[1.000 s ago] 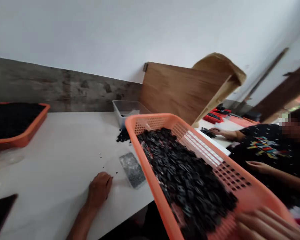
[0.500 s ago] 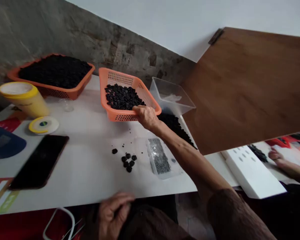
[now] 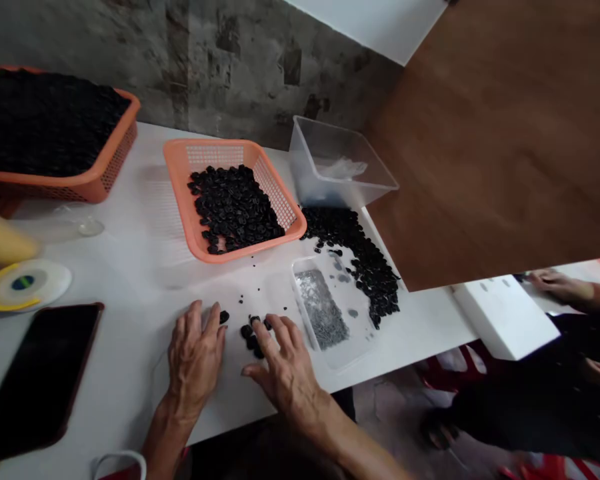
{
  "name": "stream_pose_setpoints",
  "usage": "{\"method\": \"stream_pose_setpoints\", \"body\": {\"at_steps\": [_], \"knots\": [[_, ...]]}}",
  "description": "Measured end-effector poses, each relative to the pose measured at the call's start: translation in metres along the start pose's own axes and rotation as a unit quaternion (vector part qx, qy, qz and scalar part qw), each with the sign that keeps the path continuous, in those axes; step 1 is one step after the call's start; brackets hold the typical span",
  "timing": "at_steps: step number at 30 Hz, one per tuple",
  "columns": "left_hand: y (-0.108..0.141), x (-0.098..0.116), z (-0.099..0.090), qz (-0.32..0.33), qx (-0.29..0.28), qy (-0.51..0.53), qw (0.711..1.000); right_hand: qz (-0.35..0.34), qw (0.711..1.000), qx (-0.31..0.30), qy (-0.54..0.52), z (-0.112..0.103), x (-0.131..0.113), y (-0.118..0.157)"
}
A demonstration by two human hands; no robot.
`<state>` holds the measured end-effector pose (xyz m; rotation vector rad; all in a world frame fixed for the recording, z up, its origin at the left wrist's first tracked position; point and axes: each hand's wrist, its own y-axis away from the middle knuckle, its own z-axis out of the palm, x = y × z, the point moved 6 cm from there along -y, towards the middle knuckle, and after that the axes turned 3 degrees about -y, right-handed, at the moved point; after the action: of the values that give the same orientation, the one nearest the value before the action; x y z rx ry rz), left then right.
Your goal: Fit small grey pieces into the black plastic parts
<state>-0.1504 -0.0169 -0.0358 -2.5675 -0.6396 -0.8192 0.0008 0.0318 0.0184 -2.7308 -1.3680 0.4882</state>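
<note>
My left hand (image 3: 195,353) lies flat on the white table (image 3: 145,267), fingers spread, its fingertips beside one small black part (image 3: 224,317). My right hand (image 3: 283,363) rests next to it with fingers apart, touching a little cluster of black parts (image 3: 250,331). Neither hand holds anything. Beyond the hands sits a small orange basket (image 3: 180,200) with several black parts inside. A clear flat tray (image 3: 353,343) holding a patch of tiny grey pieces (image 3: 321,310) lies just right of my right hand.
A loose heap of black parts (image 3: 365,257) lies right of the basket, below an empty clear tub (image 3: 337,167). A large orange basket (image 3: 100,173) full of black parts stands far left. A black phone (image 3: 35,370), tape roll (image 3: 23,283), wooden board (image 3: 505,133), white box (image 3: 505,317); another person's hand (image 3: 555,285) at right.
My right hand let go of the small orange basket, now resting on the table, and came down to the loose black parts. My left hand rose from the table edge onto the table.
</note>
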Motion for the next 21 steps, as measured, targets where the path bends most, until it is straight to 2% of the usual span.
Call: {"method": "stream_pose_setpoints", "body": {"at_steps": [2, 4, 7, 9, 13, 17, 21], "knots": [[-0.003, -0.008, 0.006, -0.040, -0.021, 0.085, 0.995, 0.035, 0.999, -0.013, 0.008, 0.030, 0.006, 0.009], [-0.003, -0.014, 0.010, -0.073, -0.020, 0.135, 0.988, 0.020, 1.000, -0.022, 0.007, 0.050, 0.010, 0.003], [-0.002, -0.023, 0.011, -0.136, 0.004, 0.205, 0.969, -0.062, 0.998, -0.023, 0.008, 0.061, 0.010, -0.011], [0.001, -0.026, 0.010, -0.190, 0.015, 0.276, 0.942, -0.106, 0.994, -0.014, 0.018, 0.062, 0.008, -0.015], [0.009, -0.017, 0.010, -0.285, -0.011, 0.450, 0.847, -0.104, 0.994, 0.010, 0.023, 0.064, 0.008, -0.014], [0.014, -0.002, 0.012, -0.341, -0.015, 0.575, 0.743, -0.109, 0.994, 0.010, 0.011, 0.065, 0.005, -0.010], [0.018, 0.002, 0.020, -0.371, 0.008, 0.642, 0.671, -0.114, 0.994, 0.008, -0.001, 0.065, 0.006, -0.010]]}}
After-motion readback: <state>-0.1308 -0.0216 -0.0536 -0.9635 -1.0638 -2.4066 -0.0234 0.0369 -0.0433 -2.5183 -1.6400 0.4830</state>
